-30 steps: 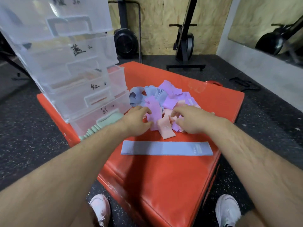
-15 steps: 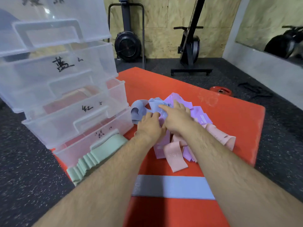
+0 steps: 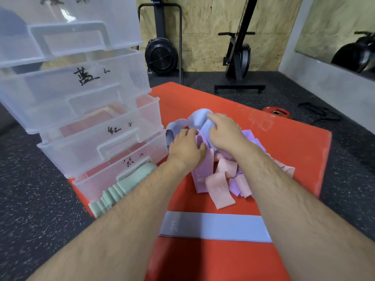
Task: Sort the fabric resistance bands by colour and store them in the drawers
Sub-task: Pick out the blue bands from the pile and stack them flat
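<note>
Leftward, the clear plastic drawer stack (image 3: pixel 91 142) adjoins the left hand (image 3: pixel 185 148), fingers curled into lilac fabric bands (image 3: pixel 198 177), grip unclear; the right hand (image 3: pixel 224 132) clenches a bunched blue-grey fabric band (image 3: pixel 197 119) at frame centre, farther from the drawers.

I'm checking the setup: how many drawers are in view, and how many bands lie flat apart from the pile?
Drawers: 4
Flat blue band: 1
Total: 5
</note>
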Motion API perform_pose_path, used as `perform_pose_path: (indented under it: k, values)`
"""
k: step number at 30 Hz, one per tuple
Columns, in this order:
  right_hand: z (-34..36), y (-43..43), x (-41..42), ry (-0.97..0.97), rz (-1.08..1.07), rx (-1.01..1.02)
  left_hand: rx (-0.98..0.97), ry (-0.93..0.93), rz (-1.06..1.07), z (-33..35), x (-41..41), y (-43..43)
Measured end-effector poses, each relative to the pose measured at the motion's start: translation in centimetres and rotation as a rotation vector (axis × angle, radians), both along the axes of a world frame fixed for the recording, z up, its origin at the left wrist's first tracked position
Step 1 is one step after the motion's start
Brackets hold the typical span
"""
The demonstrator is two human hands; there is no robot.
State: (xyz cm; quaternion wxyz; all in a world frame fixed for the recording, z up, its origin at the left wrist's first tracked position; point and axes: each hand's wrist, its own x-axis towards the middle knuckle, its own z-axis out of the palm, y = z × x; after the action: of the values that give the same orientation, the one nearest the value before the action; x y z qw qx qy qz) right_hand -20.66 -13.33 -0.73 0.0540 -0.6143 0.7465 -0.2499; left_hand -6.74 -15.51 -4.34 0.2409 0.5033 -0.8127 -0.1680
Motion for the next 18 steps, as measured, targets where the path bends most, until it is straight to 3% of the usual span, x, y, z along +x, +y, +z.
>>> perform_pose_path:
  k: [6, 10, 13, 18]
  values:
    - [6.6, 3.1, 0.9, -0.440, 0.153, -0.338, -0.188, 0.406, -0.052, 2.9, 1.7, 1.4]
    - [8.7, 5.7, 0.1, -0.466, 0.159, -0.396, -0.223, 0.570, -0.066, 4.9, 2.9, 2.9]
    - [7.0, 7.3, -1.4, -0.472, 0.088, -0.294, -0.185, 0.526, -0.112, 5.0, 3.2, 3.4]
    - [0.4, 9.6, -3.4, -0.155, -0.026, 0.016, -0.088, 0.183, -0.128, 2.1, 2.9, 2.8]
